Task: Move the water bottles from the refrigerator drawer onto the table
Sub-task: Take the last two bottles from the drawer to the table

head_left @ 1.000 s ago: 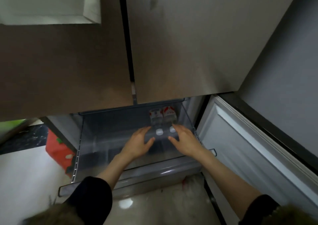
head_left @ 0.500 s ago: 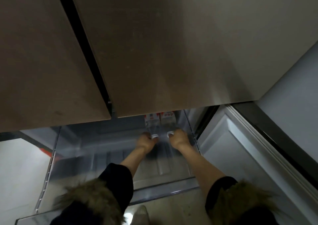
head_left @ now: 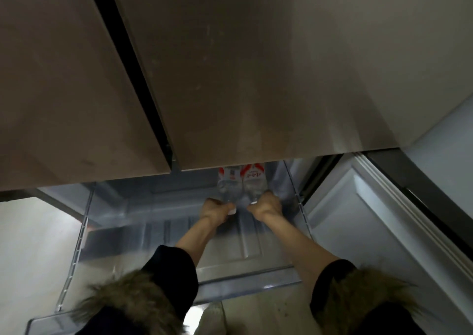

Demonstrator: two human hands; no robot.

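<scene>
Two clear water bottles with red-and-white labels lie side by side at the back right of the pulled-out refrigerator drawer (head_left: 158,235). My left hand (head_left: 214,210) grips the neck of the left bottle (head_left: 228,185), near its white cap. My right hand (head_left: 266,205) grips the neck of the right bottle (head_left: 253,183). The far ends of both bottles are hidden under the closed upper doors.
Two closed brown refrigerator doors (head_left: 230,66) overhang the drawer from above. An open white lower door (head_left: 363,222) stands on the right. The drawer's clear front wall (head_left: 245,283) is near my arms. Pale floor lies on the left.
Both hands went from open above the bottle caps to curled round the bottle necks. The camera leaned forward and closer over the drawer.
</scene>
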